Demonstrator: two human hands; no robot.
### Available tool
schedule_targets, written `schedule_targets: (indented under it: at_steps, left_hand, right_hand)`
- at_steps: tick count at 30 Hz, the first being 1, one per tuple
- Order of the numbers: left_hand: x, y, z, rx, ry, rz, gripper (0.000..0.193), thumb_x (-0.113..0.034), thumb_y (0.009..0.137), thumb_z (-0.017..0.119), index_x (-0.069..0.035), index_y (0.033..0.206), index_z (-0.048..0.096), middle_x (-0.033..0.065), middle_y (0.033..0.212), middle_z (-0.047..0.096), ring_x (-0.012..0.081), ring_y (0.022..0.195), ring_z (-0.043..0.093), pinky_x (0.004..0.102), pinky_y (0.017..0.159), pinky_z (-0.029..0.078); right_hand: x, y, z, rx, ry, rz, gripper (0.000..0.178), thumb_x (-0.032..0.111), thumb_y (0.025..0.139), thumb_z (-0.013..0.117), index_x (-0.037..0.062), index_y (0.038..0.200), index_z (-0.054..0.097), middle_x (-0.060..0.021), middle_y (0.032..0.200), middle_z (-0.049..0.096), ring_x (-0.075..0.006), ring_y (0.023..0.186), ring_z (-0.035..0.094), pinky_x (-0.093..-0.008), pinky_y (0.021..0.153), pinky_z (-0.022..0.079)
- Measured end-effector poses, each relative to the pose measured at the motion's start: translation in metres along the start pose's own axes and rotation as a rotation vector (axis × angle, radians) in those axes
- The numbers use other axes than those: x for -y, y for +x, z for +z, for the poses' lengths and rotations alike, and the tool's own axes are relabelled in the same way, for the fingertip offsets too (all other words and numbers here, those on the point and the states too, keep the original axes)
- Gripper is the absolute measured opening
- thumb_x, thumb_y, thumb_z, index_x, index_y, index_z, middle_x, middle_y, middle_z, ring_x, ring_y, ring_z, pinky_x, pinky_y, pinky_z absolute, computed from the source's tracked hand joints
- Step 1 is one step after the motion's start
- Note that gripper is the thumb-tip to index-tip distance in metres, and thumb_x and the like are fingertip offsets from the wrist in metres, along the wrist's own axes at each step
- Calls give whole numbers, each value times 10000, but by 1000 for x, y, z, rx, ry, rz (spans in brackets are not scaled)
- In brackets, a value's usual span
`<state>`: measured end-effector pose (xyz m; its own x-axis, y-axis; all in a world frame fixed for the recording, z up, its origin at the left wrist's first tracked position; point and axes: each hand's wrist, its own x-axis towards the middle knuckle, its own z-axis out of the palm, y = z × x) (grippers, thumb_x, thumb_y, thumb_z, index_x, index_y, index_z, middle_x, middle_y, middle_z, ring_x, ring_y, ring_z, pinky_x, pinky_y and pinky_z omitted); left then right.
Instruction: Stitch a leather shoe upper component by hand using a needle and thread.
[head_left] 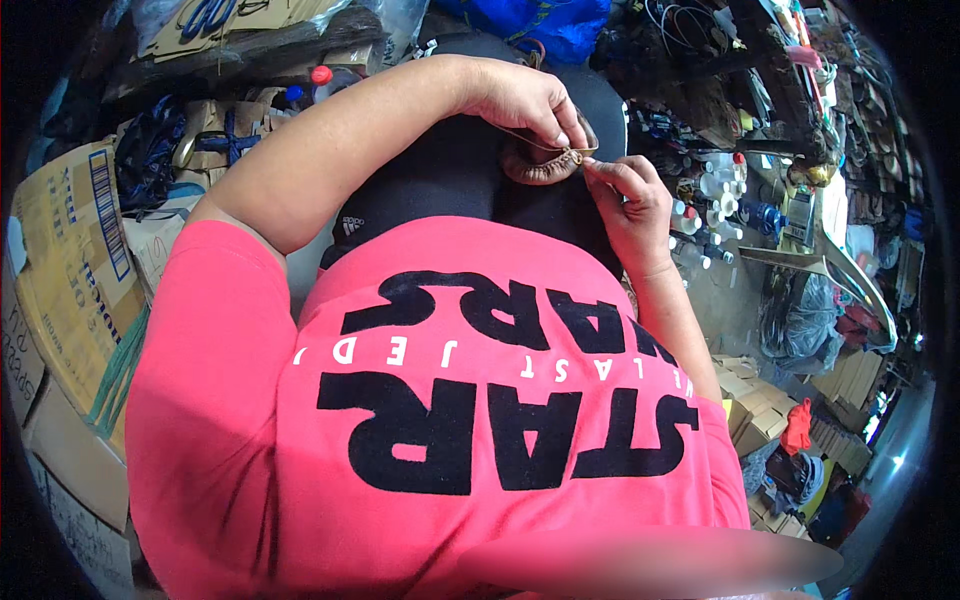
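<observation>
A small brown leather shoe upper [540,170], rounded and puckered along its edge like a moccasin toe, sits over my dark-trousered lap [450,170]. My left hand [535,105] reaches over its far side, fingertips pressed together at the upper's opening. A thin tan cord [575,150] crosses that opening toward the right. At the upper's right edge my right hand [632,205] is closed, thumb and forefinger pinching by the cord's end. Whether a needle is in that pinch is too small to tell.
Cardboard boxes [75,240] stand close on my left. Several bottles [715,190] cluster on the floor to the right, near plastic bags [810,320] and stacked cardboard pieces [755,405]. A blue bag [545,25] lies beyond my knees. Cluttered shelves [700,70] rise at the far right.
</observation>
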<state>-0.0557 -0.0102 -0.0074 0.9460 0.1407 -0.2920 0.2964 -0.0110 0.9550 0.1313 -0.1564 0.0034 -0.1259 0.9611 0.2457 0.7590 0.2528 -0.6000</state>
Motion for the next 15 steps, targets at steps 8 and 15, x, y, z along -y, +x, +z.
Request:
schedule_targets:
  at_steps: [8, 15]
  left_hand:
    - [-1, -2, 0, 28, -90, -10, 320, -77, 853, 552, 18, 1154, 609, 61, 1108, 540, 155, 964, 559, 265, 870, 424]
    - [0, -1, -1, 84, -22, -2, 348, -16, 804, 549, 27, 1144, 609, 75, 1101, 570, 155, 970, 564, 266, 876, 431]
  right_hand:
    - [-3, 0, 8, -3, 21, 5, 125, 95, 762, 708, 142, 877, 696, -56, 748, 582, -221, 670, 578, -307, 578, 462]
    - [17, 14, -11, 196, -235, -104, 150, 51, 746, 636, 130, 867, 673, -91, 795, 567, -298, 733, 553, -389, 662, 448]
